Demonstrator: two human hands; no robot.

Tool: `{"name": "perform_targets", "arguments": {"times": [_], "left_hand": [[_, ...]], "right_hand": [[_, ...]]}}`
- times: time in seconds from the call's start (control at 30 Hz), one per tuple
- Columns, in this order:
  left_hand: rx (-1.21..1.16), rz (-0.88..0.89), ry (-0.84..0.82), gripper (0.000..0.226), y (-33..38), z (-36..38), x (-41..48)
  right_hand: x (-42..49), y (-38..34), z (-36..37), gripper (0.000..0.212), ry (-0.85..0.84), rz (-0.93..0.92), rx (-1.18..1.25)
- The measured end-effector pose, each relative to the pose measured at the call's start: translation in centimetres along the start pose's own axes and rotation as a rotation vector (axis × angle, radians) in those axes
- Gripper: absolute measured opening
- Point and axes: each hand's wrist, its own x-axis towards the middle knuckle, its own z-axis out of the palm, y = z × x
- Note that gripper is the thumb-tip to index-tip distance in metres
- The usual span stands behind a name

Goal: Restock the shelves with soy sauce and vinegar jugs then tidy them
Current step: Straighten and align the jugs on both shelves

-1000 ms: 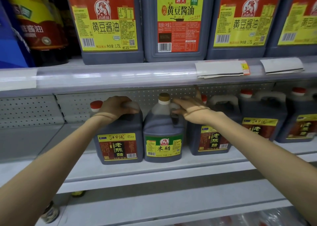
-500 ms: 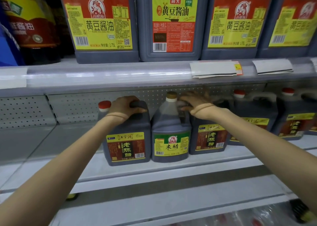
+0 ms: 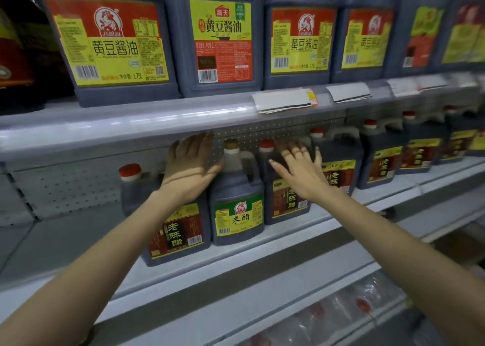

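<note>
Reaching into the lower shelf [image 3: 236,264], both hands are spread flat with fingers extended, gripping nothing. The left hand [image 3: 191,167] lies across the shoulder of the left aged-vinegar jug [image 3: 173,230], its fingertips touching the neck side of the green-labelled rice vinegar jug [image 3: 237,198]. The right hand [image 3: 299,169] hovers over the top of the next aged-vinegar jug [image 3: 287,201], just right of the rice vinegar jug; whether the palm touches it cannot be told.

The rice vinegar jug stands upright between the two hands, its tan cap [image 3: 231,144] at fingertip height and its long axis vertical. The left hand is the nearer one, already against it; the right is a jug's width away. Any squaring-up of this jug would likely come as a nudge from the left side.

Compared with half a second ago, both hands have let go: the left was curled over the handle of the left jug and the right was closed on a handle near the rice vinegar jug, and now both are splayed. The row also sits further left in view. Soy sauce jugs [image 3: 110,43] line the shelf above, untouched.
</note>
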Motion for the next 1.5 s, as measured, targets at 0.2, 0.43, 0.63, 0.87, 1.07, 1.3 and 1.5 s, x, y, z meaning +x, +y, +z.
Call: {"name": "perform_targets", "arguments": {"times": [0.2, 0.43, 0.63, 0.87, 1.07, 1.3, 1.5], "left_hand": [[-0.011, 0.055, -0.027, 0.08, 4.8, 1.6, 0.4], [-0.116, 0.042, -0.092, 0.065, 10.8, 2.0, 2.8], [-0.121, 0.037, -0.052, 0.06, 19.3, 3.4, 7.0], [-0.102, -0.051, -0.13, 0.059, 25.9, 5.4, 10.7], [-0.179, -0.064, -0.176, 0.06, 26.6, 6.5, 13.7], [-0.238, 0.042, -0.298, 0.053, 23.3, 7.4, 19.0], [-0.243, 0.094, -0.31, 0.039, 20.9, 8.8, 21.8]], "right_hand": [[-3.2, 4.2, -0.7, 0.066, 0.032, 0.155, 0.048], [-6.3, 11.9, -2.5, 0.076, -0.011, 0.316, 0.111], [-6.9, 20.2, -4.8, 0.064, 0.007, 0.316, 0.08], [-7.3, 28.8, -6.5, 0.063, -0.025, 0.306, 0.137], [-6.2, 31.6, -6.9, 0.073, -0.037, 0.237, 0.172], [-1.4, 30.6, -5.5, 0.058, -0.078, 0.059, 0.219], [3.6, 29.0, -4.4, 0.054, -0.087, -0.065, 0.258]]}}
